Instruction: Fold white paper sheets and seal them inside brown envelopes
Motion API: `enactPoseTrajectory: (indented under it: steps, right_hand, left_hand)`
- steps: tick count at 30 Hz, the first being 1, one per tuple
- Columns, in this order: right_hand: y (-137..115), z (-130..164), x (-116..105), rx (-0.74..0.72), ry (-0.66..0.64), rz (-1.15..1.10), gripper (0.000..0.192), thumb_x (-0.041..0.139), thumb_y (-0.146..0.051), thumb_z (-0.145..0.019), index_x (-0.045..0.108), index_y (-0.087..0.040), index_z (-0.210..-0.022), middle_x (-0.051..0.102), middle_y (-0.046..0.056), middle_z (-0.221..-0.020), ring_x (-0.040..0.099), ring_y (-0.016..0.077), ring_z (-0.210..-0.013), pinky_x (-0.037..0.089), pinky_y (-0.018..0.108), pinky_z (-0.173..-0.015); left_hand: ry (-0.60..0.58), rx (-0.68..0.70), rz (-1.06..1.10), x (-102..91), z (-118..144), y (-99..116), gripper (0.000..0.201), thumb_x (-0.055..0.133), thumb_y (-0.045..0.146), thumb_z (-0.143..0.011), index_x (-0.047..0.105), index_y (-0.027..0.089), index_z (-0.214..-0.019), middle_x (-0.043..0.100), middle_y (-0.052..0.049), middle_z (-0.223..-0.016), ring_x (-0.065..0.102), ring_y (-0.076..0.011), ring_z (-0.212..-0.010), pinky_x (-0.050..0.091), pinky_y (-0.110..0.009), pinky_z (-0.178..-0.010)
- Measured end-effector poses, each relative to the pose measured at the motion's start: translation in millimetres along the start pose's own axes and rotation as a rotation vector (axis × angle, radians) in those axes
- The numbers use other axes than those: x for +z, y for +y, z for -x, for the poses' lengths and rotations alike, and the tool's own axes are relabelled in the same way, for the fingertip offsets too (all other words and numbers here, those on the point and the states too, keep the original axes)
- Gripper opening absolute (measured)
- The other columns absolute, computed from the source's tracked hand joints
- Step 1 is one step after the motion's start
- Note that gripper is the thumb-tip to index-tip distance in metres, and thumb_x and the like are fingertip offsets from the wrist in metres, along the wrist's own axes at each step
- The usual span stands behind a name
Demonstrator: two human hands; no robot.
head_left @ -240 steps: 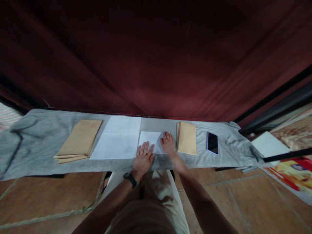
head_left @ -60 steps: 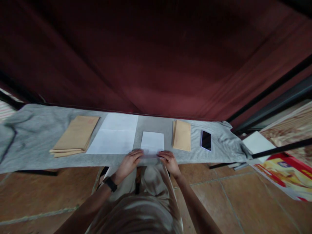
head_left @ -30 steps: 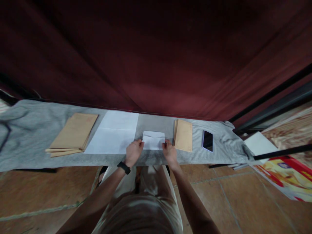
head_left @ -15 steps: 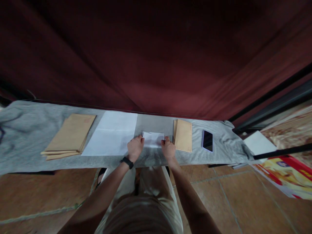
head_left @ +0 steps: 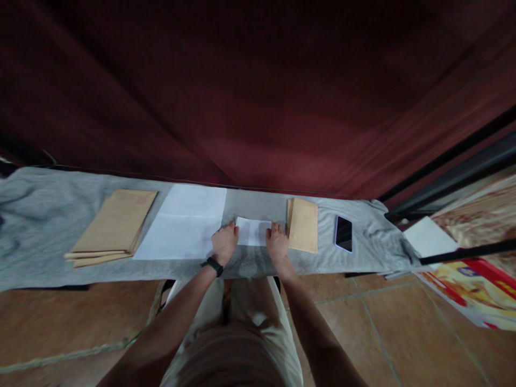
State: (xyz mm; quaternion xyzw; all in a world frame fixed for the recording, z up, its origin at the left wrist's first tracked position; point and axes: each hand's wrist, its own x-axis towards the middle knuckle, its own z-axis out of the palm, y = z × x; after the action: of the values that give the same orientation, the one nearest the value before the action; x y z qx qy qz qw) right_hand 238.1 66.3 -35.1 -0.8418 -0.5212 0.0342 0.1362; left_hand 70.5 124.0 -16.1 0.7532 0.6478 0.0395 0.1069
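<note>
A small folded sheet of white paper [head_left: 253, 232] lies on the grey cloth in front of me, with a faint crease down its middle. My left hand [head_left: 224, 241] is closed at the paper's left edge, thumb against it. At the right edge, my right hand [head_left: 277, 241] pinches the paper with fingers curled. Larger white sheets [head_left: 181, 228], creased across, lie just left of my left hand. Close to the right of my right hand is a short stack of brown envelopes [head_left: 304, 226].
A larger pile of brown envelopes [head_left: 115, 223] rests at the left. A phone [head_left: 344, 234] lies at the right on the grey cloth [head_left: 374, 236]. A dark red curtain [head_left: 258, 118] hangs behind the narrow table. Beyond its right end are black bars [head_left: 467, 251] and a colourful box [head_left: 475, 287].
The folded paper lies flatter, its top edge more even than before. Both hands stay at its two ends, with the right fingers shifted slightly.
</note>
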Motion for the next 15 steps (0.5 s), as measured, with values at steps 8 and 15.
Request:
enactPoseTrajectory:
  steps: [8, 15]
  right_hand:
    - [-7, 8, 18, -0.365, 0.082, -0.152, 0.042, 0.043, -0.026, -0.105, 0.052, -0.013, -0.143, 0.052, 0.015, -0.151, 0.044, 0.0258, -0.141, 0.035, 0.043, -0.116]
    - [-8, 15, 36, -0.392, 0.032, -0.079, 0.050, 0.041, -0.033, -0.106, 0.044, -0.013, -0.152, 0.043, 0.016, -0.158, 0.038, 0.0265, -0.147, 0.029, 0.048, -0.121]
  left_hand:
    - [0.003, 0.003, 0.001, 1.8, -1, 0, 0.038, 0.035, 0.035, -0.103, 0.064, 0.016, -0.118, 0.076, -0.016, -0.095, 0.074, -0.0283, -0.094, 0.052, -0.035, -0.076]
    - [0.075, 0.034, 0.018, 2.6, -1, 0, 0.037, 0.036, 0.030, -0.101, 0.059, 0.014, -0.126, 0.073, -0.016, -0.104, 0.070, -0.0282, -0.103, 0.052, -0.037, -0.086]
